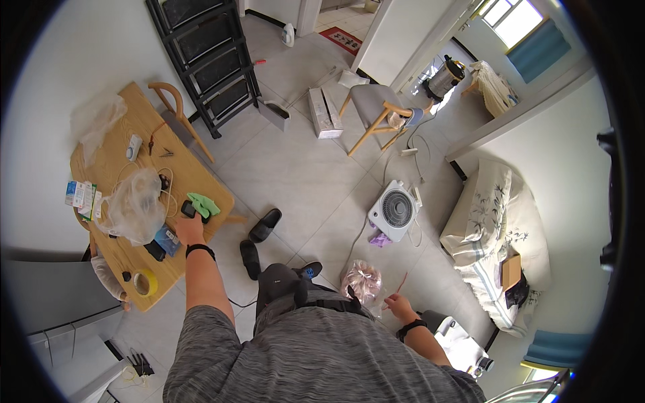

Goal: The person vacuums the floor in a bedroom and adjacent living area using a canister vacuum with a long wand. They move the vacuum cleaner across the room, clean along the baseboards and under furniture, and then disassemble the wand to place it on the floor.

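My left hand [190, 230] is over the wooden table [196, 171] at its near right end. Its fingers touch a small black object [189, 208], and I cannot tell whether they grip it. A green cloth [204, 204] lies against that object. Beside the hand is a blue packet [168, 241]. Low on my right, my right hand [401, 308] pinches a thin red strip [402, 283] that points up from the fingers. Close to it on the floor stands a clear plastic bag [362, 281] with pinkish contents.
The table also holds a crumpled plastic bag [136, 206] and yellow tape [145, 283]. Black slippers [265, 225] lie near my feet. A grey fan-like appliance [396, 209] with trailing cords sits ahead right. Farther off are a chair [375, 98], a long box [324, 113] and a black stepladder [211, 65].
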A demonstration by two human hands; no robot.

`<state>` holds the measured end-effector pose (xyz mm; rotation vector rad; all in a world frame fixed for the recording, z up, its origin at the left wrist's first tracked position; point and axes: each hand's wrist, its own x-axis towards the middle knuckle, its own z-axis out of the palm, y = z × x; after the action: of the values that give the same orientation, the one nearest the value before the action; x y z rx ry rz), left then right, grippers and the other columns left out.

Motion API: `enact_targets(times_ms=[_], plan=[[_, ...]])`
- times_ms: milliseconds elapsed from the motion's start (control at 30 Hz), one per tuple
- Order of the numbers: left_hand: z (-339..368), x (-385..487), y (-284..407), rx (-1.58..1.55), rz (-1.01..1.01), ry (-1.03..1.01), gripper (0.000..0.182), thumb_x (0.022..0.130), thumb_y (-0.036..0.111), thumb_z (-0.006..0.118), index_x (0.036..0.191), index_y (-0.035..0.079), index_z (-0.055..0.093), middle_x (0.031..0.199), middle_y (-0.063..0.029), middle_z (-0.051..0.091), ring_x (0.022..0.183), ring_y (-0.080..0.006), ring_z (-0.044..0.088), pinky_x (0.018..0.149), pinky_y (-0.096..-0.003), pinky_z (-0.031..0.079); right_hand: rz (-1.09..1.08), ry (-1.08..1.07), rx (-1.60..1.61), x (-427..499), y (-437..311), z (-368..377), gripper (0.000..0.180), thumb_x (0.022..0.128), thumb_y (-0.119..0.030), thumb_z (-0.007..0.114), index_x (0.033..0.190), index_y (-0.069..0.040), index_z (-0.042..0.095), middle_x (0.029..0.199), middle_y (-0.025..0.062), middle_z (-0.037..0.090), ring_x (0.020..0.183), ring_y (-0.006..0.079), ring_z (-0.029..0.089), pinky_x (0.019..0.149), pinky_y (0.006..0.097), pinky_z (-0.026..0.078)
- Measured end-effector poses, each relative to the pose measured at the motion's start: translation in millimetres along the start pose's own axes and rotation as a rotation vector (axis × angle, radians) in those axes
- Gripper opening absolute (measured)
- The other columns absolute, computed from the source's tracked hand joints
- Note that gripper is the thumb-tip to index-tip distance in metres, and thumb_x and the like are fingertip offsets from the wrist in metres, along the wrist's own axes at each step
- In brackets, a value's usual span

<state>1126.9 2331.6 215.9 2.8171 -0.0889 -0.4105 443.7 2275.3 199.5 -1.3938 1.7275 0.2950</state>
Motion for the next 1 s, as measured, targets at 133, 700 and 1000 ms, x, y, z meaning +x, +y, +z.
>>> enact_targets(times_ms=[133,700,1000], plan=[[0.9,2.2,10.5,-0.039,-0.007,-0.033,0.074,0.073,0.051,0.069,0.121,-0.002,0.050,0.111,-0.0207,0.061,0.100,-0.0351,0.061,0.082,-0.0450,0.052,-0.049,-0.011,-0.071,4.0,-23.7,-9.8,0.032,0.083,-0.032,0.064,0.096,-0.003,0.067,0.081,0.0096,0.068,0.078,0.0218,0.065,0.070,0.0343,0.050],[20.6,1.9,-15.2,-0.823,-0.100,-0.072,0.038,0.081,0.010,0.065,0.112,-0.002,0.045,0.095,-0.0176,0.063,0.078,-0.0258,0.065,0.063,-0.0360,0.053,-0.078,-0.079,-0.050,38.6,-67.3,-10.6,0.031,0.082,-0.029,0.065,0.095,-0.001,0.065,0.077,0.0104,0.067,0.074,0.0206,0.064,0.067,0.0332,0.049],[-36.0,-43.1,11.3,-1.466,0.204,-0.407,0.035,0.082,0.001,0.054,0.114,0.001,0.042,0.092,-0.0100,0.059,0.077,-0.0159,0.057,0.072,-0.0293,0.048,-0.170,-0.122,-0.098,61.2,-120.8,-3.5,0.032,0.082,-0.030,0.065,0.092,0.000,0.065,0.074,0.0104,0.065,0.068,0.0208,0.061,0.063,0.0339,0.048]])
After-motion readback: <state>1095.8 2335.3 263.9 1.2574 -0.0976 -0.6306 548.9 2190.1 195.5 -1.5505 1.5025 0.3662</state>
